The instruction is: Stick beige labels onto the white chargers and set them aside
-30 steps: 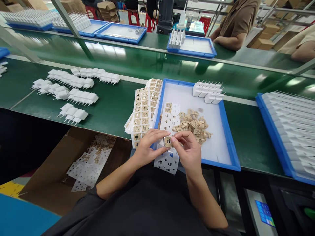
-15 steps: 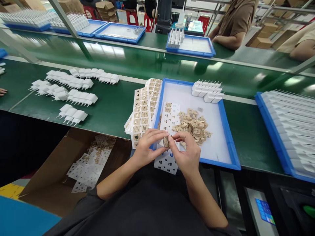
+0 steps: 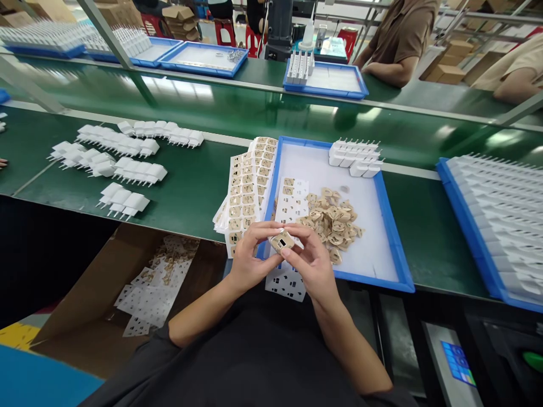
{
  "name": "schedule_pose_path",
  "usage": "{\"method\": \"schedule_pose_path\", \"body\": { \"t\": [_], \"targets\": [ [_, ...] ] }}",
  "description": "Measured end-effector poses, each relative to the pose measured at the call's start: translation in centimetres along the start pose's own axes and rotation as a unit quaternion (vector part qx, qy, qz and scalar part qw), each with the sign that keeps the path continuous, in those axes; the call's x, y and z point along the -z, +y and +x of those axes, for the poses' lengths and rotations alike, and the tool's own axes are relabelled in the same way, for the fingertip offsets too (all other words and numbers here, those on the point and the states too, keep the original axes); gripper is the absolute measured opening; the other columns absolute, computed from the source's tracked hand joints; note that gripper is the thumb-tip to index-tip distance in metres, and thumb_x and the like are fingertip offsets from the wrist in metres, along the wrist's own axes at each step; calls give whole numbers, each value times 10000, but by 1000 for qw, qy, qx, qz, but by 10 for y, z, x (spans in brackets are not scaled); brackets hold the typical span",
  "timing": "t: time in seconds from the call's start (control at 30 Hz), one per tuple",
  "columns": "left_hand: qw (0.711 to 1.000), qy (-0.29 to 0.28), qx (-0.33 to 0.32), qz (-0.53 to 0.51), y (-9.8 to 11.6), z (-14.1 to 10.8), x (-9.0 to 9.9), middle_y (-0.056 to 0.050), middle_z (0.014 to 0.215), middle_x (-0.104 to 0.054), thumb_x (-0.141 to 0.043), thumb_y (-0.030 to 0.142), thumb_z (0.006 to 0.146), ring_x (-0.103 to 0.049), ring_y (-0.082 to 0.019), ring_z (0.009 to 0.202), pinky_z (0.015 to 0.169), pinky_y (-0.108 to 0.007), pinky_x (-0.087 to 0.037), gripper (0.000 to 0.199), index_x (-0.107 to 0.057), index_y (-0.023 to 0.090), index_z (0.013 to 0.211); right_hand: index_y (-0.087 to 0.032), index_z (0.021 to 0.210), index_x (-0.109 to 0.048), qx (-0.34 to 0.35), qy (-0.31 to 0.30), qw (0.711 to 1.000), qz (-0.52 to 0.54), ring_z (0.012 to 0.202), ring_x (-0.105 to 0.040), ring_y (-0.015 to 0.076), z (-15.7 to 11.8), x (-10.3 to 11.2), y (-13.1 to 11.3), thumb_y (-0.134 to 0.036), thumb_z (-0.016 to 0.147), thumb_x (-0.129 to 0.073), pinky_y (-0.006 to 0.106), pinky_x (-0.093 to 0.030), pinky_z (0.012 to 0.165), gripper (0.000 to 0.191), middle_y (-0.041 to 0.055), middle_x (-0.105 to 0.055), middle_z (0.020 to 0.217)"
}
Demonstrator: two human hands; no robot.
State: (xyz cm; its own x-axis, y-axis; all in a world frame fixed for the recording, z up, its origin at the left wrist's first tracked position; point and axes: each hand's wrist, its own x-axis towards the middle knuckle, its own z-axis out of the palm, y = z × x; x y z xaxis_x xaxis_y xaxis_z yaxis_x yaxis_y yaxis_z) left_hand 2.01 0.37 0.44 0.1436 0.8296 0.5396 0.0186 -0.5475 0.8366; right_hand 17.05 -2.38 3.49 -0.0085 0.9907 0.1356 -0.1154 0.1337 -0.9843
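Between both hands, over the near left side of the blue-rimmed tray (image 3: 392, 237), is a white plug charger (image 3: 281, 241) whose visible face bears a tan label with port cut-outs. My left hand (image 3: 250, 254) grips its left side, thumb below and fingers above. From the right, my right hand (image 3: 311, 260) has its thumb on the lower edge of the face and fingers along the top. Just beyond the fingers lies a label sheet (image 3: 292, 206), mostly peeled, with a few tan labels at its top. Loose tan pieces (image 3: 335, 217) are heaped beside it.
Stacked label sheets (image 3: 241, 198) lie left of the tray. White chargers (image 3: 119, 141) stand in rows on the green bench, more (image 3: 356, 155) at the tray's back. A full tray (image 3: 500, 220) is at right. Below left, a cardboard box (image 3: 85, 305) holds scrap sheets. A co-worker (image 3: 394, 51) sits opposite.
The charger has turned so its labelled face with the dark port points up toward me. My right fingers have shifted from pressing at its side to holding its top and lower edges.
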Motion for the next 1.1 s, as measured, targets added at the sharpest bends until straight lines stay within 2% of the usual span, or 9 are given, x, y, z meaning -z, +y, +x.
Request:
{"method": "schedule_pose_path", "body": {
  "t": [0.1, 0.2, 0.37, 0.47, 0.57, 0.7, 0.87, 1.1],
  "targets": [
    [999, 12, -28, 17, -1, -1, -2, -95, 1213, -668, -801, 146, 816, -657, -242, 1172, 967, -423, -573, 441, -607, 254, 1197, -325, 1081, -732, 13, 16, 1000, 18, 1213, -623, 221, 1, 1, 3, -284, 921, -664, 368, -562, 955, 178, 40, -687, 1212],
    [998, 19, -45, 42, 1, -1, -3, -94, 1206, -664, -809, 148, 809, -659, -239, 1159, 988, -445, -555, 449, -588, 251, 1186, -320, 1052, -749, 21, 31, 999, 9, 1189, -632, 213, 2, 0, 4, -299, 958, -607, 392, -529, 1016, 172, 37, -709, 1165],
    [995, 20, -69, 72, 2, -1, -7, -89, 1182, -658, -764, 180, 854, -669, -232, 1131, 951, -438, -568, 369, -566, 252, 1156, -314, 1042, -721, 13, 48, 999, 6, 1158, -637, 225, 1, -3, 7, -319, 885, -701, 367, -572, 907, 158, 48, -689, 1166],
    [995, 13, -68, 67, 1, -2, -8, -91, 1186, -654, -798, 182, 822, -665, -237, 1133, 951, -438, -568, 428, -560, 252, 1170, -293, 954, -734, 32, 67, 997, 6, 1103, -656, 223, 1, -2, 10, -332, 927, -638, 397, -555, 946, 107, 45, -705, 1073],
    [995, 12, -74, 71, 1, -2, -8, -93, 1188, -648, -802, 178, 818, -664, -237, 1129, 947, -437, -571, 447, -555, 251, 1182, -289, 958, -724, 29, 68, 997, -9, 1099, -654, 222, 1, -1, 10, -337, 939, -617, 394, -555, 934, 119, 48, -700, 1087],
    [988, 12, -110, 109, 4, 2, -9, -88, 1162, -642, -757, 172, 854, -662, -223, 1107, 906, -412, -584, 399, -542, 256, 1179, -293, 988, -689, 27, 70, 997, -8, 1098, -638, 215, 0, -5, 7, -321, 895, -677, 349, -565, 858, 98, 51, -674, 1112],
    [972, 16, -166, 168, 6, 5, -10, -83, 1155, -645, -720, 152, 869, -655, -214, 1078, 886, -406, -574, 370, -532, 249, 1173, -290, 951, -667, 33, 73, 997, 20, 1080, -631, 197, -1, -8, 8, -280, 886, -684, 336, -555, 863, 68, 34, -657, 1082],
    [961, 19, -191, 197, 6, 3, -10, -82, 1164, -655, -711, 128, 856, -657, -218, 1067, 896, -417, -565, 392, -526, 257, 1177, -275, 910, -661, 43, 88, 995, 32, 1055, -633, 194, -1, -10, 8, -256, 880, -668, 336, -546, 859, 37, 36, -657, 1052]
  ]
}}
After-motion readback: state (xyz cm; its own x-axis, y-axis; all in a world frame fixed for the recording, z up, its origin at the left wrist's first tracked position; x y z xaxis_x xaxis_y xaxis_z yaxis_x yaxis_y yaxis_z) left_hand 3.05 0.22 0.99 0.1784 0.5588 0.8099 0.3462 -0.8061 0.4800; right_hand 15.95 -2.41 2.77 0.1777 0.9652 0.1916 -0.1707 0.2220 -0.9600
